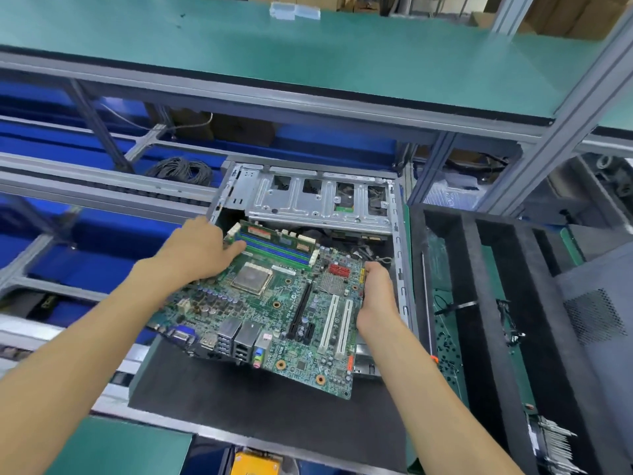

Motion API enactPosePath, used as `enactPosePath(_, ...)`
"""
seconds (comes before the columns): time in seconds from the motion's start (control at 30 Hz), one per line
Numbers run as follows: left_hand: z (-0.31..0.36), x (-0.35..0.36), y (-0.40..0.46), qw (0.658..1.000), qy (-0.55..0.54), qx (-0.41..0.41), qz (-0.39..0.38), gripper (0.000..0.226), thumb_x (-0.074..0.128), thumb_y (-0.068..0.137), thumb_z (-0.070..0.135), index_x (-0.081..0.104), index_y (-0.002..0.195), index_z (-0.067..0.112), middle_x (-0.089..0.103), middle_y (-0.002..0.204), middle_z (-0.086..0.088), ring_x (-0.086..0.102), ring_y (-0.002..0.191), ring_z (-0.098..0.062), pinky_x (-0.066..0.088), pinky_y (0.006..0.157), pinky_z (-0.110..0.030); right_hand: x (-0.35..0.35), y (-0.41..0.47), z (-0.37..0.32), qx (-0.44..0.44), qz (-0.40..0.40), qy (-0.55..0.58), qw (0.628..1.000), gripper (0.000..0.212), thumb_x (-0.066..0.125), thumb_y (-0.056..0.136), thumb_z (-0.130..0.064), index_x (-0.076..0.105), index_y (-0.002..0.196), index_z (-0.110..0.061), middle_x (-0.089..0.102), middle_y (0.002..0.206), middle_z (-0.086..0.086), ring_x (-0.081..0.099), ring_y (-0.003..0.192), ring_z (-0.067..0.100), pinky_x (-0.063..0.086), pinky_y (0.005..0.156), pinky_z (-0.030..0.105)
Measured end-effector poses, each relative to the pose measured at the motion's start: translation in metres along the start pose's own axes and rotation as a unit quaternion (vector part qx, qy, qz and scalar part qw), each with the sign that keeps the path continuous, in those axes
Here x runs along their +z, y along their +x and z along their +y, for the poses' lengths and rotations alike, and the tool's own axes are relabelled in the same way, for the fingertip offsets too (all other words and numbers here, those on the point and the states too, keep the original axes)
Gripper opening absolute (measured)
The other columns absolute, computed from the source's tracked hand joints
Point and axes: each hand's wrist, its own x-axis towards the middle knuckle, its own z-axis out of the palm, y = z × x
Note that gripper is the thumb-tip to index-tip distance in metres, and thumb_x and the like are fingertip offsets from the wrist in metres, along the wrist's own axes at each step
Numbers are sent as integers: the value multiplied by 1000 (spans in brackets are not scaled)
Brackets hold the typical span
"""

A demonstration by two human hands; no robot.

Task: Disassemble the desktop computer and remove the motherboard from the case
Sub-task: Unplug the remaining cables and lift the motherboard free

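The green motherboard (274, 303) is tilted and lifted partly out of the open computer case (399, 241), its near edge reaching over the black foam pad. My left hand (198, 250) grips the board's left far edge beside the RAM sticks (277, 243). My right hand (376, 296) holds the board's right edge. On the board I see the bare CPU (251, 279), a small heatsink (334, 282) and the rear ports (236, 337) facing me. The case's silver drive cage (318, 200) stands behind the board.
A black foam pad (274, 413) lies under the case's near end. To the right stand black foam dividers (493, 303) with loose screws (447, 351) and cables. A green shelf (274, 53) on grey aluminium framing hangs overhead. Coiled cable (180, 169) lies at the back left.
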Motion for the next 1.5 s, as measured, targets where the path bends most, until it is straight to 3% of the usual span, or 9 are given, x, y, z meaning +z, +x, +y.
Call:
enactPosePath(0.17,-3,1,-5,997,-79,-7,-25,57,47,95,58,49,68,8,48,108,-14,51,90,-27,48,86,-40,2,-12,3,-18,-8,-18,1000,58,38,104,-35,21,158,-20,27,160,4,28,144,24,23,115,44)
enactPosePath(0.37,-9,-10,-10,976,-201,-25,-79,47,57,98,42,63,107,-4,59,84,-13,51,68,-24,39,61,-31,-1,-8,5,-45,0,13,999,41,45,102,-16,51,137,4,52,142,26,50,131,41,44,105,48)
enactPosePath(0.5,-14,-7,-11,948,-302,-37,-90,38,61,97,36,63,103,-1,55,78,-11,48,65,-22,39,58,-29,-1,-8,3,6,-16,45,999,50,35,108,-27,28,155,-10,28,161,10,21,151,27,19,119,43)
enactPosePath(0.83,-27,-4,-23,870,-464,-60,-155,58,77,82,40,45,129,29,44,123,0,49,105,-16,32,92,-35,2,-7,4,1,13,23,1000,53,43,103,-29,33,154,-17,35,157,4,29,144,26,22,116,43)
enactPosePath(0.9,-30,-5,-26,866,-477,-51,-139,47,78,80,37,52,119,30,54,117,2,52,102,-15,36,88,-32,2,-5,5,-1,14,24,1000,53,44,103,-26,36,153,-12,48,139,6,43,129,25,28,112,42)
enactPosePath(1.03,-36,-12,-31,879,-468,-29,-83,28,79,78,37,54,91,38,56,96,15,49,85,-1,32,68,-22,0,-4,4,-43,4,20,999,37,48,98,-7,53,133,6,49,79,4,48,68,18,43,65,29)
enactPosePath(1.17,-46,-32,-38,889,-455,-24,-32,27,79,78,36,61,98,35,60,87,16,52,81,-4,33,63,-27,-1,-13,-4,-21,-57,-9,998,19,52,101,-25,53,118,-18,59,113,13,59,105,28,49,90,42)
enactPosePath(1.33,-58,-64,-43,907,-421,-16,9,37,78,78,40,54,105,39,57,95,10,50,86,-8,33,68,-26,-12,-37,-35,-85,-94,-215,968,57,48,100,-51,49,140,-11,43,150,26,48,133,40,41,112,49)
enactPosePath(1.5,-60,-92,-38,930,-367,4,25,42,77,57,61,59,90,42,57,88,21,50,77,0,33,63,-23,-25,-66,-69,-180,-123,-272,937,63,44,98,-61,69,110,-5,75,92,10,75,71,21,61,58,34)
